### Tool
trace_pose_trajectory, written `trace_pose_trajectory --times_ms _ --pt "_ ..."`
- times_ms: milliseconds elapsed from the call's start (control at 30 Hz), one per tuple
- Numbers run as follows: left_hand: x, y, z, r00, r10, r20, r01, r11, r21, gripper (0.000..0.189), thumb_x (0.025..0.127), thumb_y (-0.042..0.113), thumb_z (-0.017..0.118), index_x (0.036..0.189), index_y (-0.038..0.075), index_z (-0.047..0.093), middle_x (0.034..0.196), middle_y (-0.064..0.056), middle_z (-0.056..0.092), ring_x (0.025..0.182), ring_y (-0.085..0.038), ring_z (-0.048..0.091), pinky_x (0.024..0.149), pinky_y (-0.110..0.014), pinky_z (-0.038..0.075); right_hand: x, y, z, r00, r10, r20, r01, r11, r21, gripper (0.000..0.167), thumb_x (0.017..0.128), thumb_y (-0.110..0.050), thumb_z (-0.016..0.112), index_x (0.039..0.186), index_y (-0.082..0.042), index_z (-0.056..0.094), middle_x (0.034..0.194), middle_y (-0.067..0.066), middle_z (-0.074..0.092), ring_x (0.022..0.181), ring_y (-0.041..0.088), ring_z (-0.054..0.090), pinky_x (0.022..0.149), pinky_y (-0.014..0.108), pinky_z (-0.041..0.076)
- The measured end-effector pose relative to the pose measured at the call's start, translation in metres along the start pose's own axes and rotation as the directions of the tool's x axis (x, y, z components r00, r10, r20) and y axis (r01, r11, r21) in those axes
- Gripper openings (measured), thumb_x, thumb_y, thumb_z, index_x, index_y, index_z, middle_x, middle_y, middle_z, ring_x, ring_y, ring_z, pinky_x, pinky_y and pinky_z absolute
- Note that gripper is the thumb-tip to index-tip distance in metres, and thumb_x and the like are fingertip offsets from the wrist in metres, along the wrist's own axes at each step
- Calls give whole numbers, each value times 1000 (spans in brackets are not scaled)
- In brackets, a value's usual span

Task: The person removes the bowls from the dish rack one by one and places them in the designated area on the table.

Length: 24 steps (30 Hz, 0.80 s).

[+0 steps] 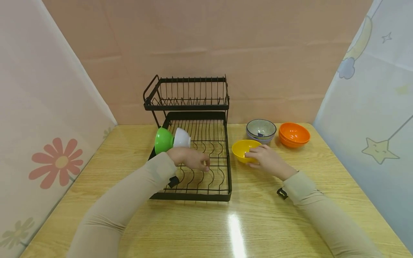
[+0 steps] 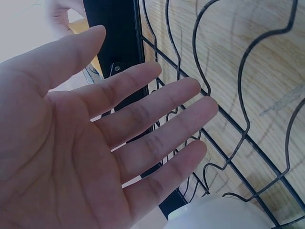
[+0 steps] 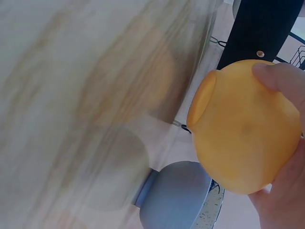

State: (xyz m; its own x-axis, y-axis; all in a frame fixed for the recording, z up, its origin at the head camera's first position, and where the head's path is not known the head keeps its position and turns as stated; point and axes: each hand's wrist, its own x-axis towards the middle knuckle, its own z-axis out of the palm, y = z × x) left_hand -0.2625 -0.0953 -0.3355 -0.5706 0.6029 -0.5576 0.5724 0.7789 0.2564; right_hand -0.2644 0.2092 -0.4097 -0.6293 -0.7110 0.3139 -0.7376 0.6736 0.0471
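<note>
Sleeves (image 1: 120, 205) outstretched, the right hand (image 1: 267, 161) gripped a yellow bowl (image 1: 239, 149) just right of the rack (image 1: 193, 196) over which the left hand (image 1: 191, 158) hung, fingers apart.

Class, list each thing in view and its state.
Dish rack: standing upright
Green bowl: sideways in rack
White bowl: sideways in rack
Left hand: open, empty
Yellow bowl: gripped near its rim
Right hand: gripping yellow bowl
Speckled bowl: upright, nested
Lavender bowl: upright, underneath speckled bowl
Orange bowls: upright, stacked
</note>
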Motion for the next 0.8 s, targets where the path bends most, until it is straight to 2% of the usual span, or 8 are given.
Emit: trace_pose_trajectory --times_ms 133,367,800 --pt "0 0 1 1000 3 -3 -3 1000 10 37 102 39 47 131 17 54 133 -5 56 124 -22 53 99 -39 45 0 1 3 999 9 32 -9 1000 16 30 83 -25 77 108 -10 71 110 12 71 103 32 65 95 53 45" --pt "2 -1 1 1000 5 3 -5 1000 4 41 102 39 46 134 15 53 133 -5 57 123 -22 53 99 -40 45 -1 2 7 1000 -3 23 2 1000 31 30 82 -25 77 108 -10 71 110 13 71 103 33 65 94 53 45" --pt "2 -2 0 1000 5 1 -5 1000 -2 41 102 39 47 134 15 53 132 -5 58 123 -22 53 100 -40 44 1 2 8 997 24 70 -28 998 61 29 85 -26 74 110 -12 71 115 12 70 107 33 63 97 53 44"
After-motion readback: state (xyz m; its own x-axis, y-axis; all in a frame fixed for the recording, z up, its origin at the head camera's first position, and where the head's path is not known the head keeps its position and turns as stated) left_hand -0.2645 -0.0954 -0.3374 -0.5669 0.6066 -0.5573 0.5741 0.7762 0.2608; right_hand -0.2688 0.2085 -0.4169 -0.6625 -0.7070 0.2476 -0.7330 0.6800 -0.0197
